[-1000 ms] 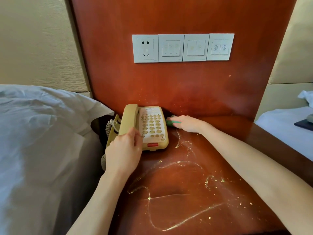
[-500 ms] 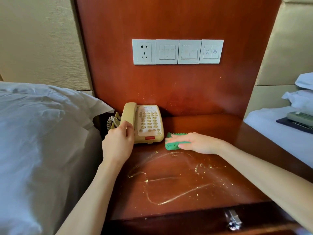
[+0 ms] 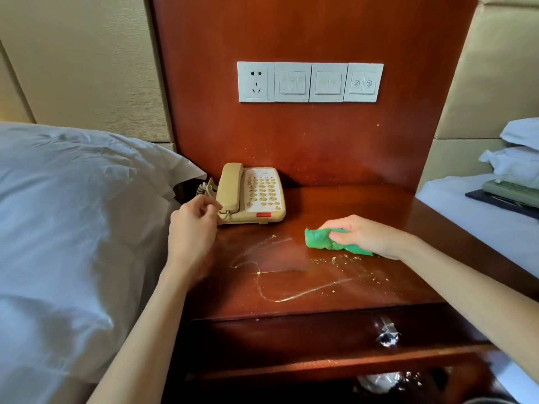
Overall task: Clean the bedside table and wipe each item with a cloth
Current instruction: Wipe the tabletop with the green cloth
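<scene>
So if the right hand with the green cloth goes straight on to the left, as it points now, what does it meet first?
Probably the left hand. The right hand and its green cloth point left across bare tabletop, passing in front of the telephone; depth is unclear.

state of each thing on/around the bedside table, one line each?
telephone: handset on its cradle
green cloth: bunched, pressed on the tabletop
tabletop: crumbs and streaks on it
drawer: closed
left hand: loosely curled, empty
right hand: grips the cloth
</scene>
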